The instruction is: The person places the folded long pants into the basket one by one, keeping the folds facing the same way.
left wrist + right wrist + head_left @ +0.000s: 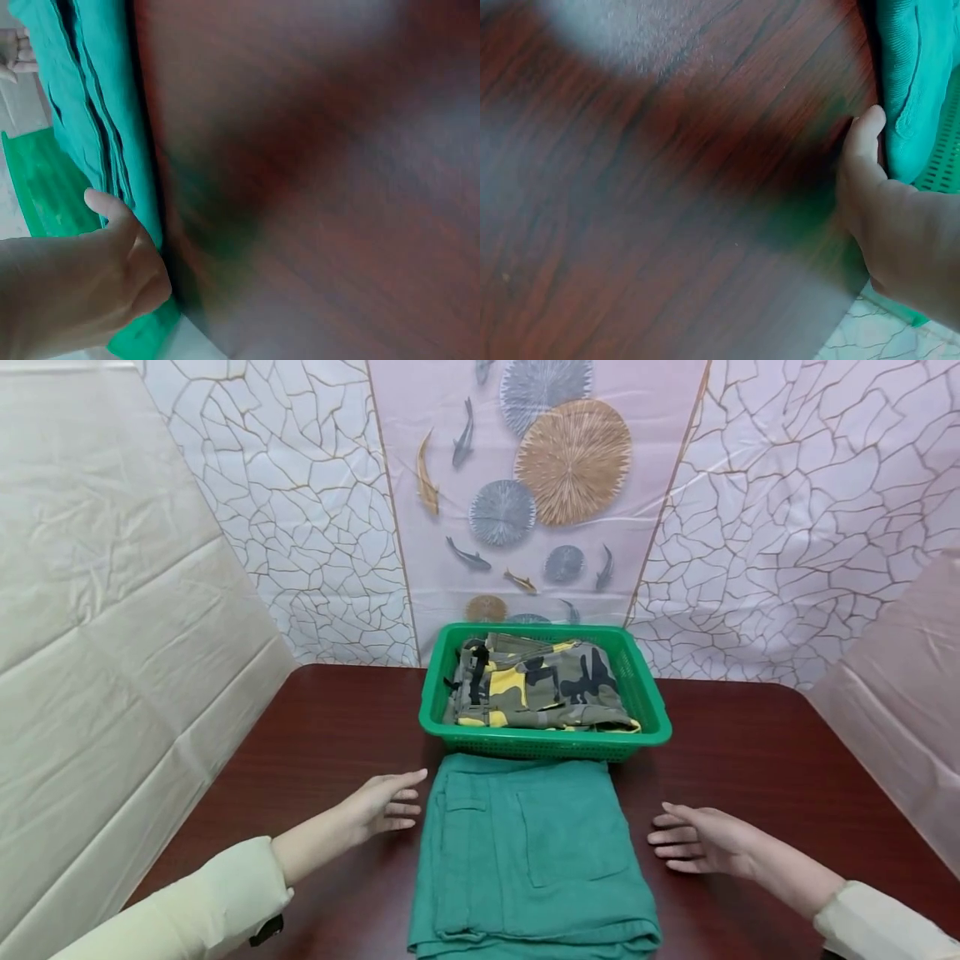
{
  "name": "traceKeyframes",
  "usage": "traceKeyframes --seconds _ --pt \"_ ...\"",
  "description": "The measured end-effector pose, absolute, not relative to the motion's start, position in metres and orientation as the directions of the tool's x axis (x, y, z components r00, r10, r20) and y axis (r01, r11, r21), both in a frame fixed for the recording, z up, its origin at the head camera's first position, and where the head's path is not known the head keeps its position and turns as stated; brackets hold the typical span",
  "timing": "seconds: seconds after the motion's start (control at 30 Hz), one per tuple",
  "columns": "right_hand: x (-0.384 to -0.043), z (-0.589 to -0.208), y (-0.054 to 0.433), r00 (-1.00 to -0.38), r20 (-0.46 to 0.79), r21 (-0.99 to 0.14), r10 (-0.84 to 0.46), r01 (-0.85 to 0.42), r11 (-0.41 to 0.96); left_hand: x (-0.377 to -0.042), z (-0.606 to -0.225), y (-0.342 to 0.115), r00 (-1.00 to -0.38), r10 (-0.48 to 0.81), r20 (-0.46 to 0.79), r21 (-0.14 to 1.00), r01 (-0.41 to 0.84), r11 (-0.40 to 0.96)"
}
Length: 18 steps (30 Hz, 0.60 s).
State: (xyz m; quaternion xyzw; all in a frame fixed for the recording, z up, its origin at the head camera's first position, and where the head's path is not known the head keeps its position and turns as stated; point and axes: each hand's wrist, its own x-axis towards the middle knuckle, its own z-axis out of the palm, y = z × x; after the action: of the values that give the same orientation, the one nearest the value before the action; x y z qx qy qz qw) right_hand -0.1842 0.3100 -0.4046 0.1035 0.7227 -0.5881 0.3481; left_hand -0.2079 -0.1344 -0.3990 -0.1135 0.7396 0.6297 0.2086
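A folded green garment (pixel 536 852) with a stitched pocket lies on the dark red-brown table, in the lower middle of the head view. My left hand (pixel 382 804) hovers just off its left side, fingers extended and a little spread. On the opposite side, my right hand (pixel 701 841) faces the cloth with loosely bent fingers and a small gap between. Neither hand holds anything. In the left wrist view the green cloth (pixel 112 97) shows its stacked layers beside the thumb. A rounded fold of the cloth (pixel 907 90) appears near the thumb in the right wrist view.
Directly behind the garment stands a green plastic basket (pixel 652 714). Inside it lies a folded camouflage garment (pixel 540 685) in grey, black and yellow. The wood-grain table (pixel 345 718) extends to both sides. Patterned sheeting (pixel 315 510) hangs at the back, and pale sheeting (pixel 97 635) borders the left.
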Motion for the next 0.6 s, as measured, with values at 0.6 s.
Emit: traceKeyframes --seconds 0.6 --pt "-0.179 -0.414 0.319 -0.640 -0.614 -0.747 -0.462 0.660 0.080 -0.187 -0.424 -0.144 -0.846 0.041 -0.531 0.837 -0.517 0.180"
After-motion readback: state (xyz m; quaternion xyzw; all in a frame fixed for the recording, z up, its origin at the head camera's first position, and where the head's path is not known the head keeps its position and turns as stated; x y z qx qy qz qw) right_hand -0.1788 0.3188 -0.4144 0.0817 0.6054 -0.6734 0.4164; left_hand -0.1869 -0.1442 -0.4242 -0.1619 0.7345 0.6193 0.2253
